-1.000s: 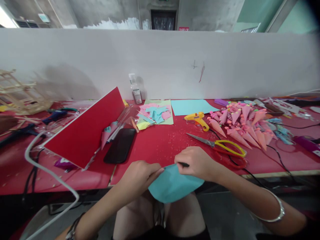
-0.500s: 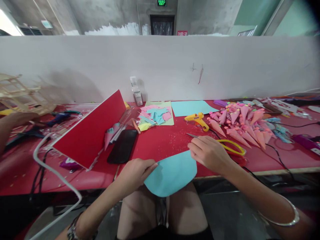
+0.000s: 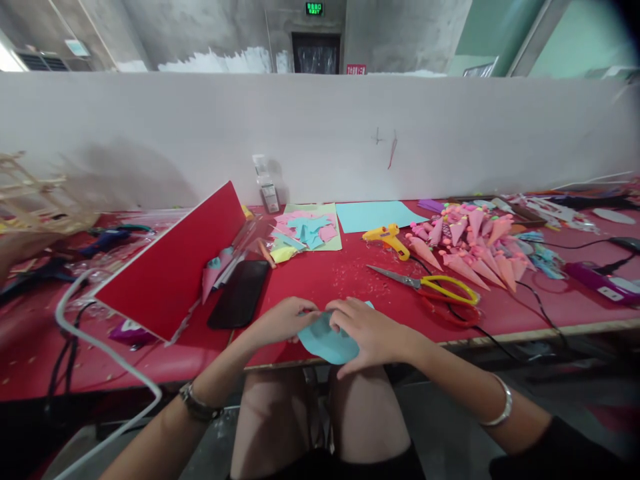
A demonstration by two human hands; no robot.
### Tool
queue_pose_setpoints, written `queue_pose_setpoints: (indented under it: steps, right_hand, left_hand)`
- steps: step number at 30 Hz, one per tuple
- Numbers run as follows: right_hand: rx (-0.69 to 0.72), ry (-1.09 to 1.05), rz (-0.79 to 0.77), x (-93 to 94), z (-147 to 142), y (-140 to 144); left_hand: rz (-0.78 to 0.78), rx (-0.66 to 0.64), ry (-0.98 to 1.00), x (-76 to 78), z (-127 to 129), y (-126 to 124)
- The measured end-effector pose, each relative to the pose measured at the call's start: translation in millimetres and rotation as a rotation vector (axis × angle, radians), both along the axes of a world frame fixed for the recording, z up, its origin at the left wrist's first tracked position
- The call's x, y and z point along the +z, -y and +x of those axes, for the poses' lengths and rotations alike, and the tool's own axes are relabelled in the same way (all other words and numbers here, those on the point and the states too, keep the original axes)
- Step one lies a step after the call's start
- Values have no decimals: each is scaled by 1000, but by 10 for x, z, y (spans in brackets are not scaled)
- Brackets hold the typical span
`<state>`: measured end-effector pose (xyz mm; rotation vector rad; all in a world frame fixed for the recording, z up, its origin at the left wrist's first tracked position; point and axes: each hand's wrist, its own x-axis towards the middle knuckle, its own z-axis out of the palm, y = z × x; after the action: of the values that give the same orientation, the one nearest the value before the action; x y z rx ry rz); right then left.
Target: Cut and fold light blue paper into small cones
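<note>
Now the left hand's [image 3: 283, 320] grip is nearly closed, pinching the light-blue craft paper [image 3: 327, 343] by its upper-left edge. The right hand's [image 3: 373, 330] grip is half-spread, fingers curled over the paper, thumb apart near its lower edge; whether it clasps firmly, I cannot tell. The paper sits between both hands at the worktop's [image 3: 325, 280] near edge, above the lap. Half a second ago it was stretched broad between well-parted hands; since then they have come together and it looks bent, which suggests shaping rather than holding flat. From the paper, yellow-and-red-handled scissors [image 3: 421, 283] lie at two o'clock, pink paper cones [image 3: 480, 257] beyond them; the yellow glue gun [image 3: 389, 238] is at one, paper scraps [image 3: 307, 230] at twelve, and a black smartphone [image 3: 239, 293] at ten.
</note>
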<state>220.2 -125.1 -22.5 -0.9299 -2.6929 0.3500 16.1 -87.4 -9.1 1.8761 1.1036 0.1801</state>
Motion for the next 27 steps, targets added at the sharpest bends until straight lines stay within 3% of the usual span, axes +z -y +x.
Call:
queue_pose_setpoints:
  steps: [4, 10, 18, 22, 27]
  right_hand:
    - [5, -7, -122, -35, 7, -94]
    - [-34, -28, -172, 56, 28, -119]
    - [-18, -144, -179, 72, 3, -227]
    - [-134, -287, -137, 124, -2, -266]
    - [-276, -502, -293, 126, 49, -365]
  left_hand:
    - [-56, 75, 126, -52, 1, -14]
    - [-158, 145, 367, -197, -114, 20]
    - [39, 216, 268, -117, -71, 107]
    - [66, 243, 393, -77, -43, 94]
    - [130, 276, 398, -111, -65, -45]
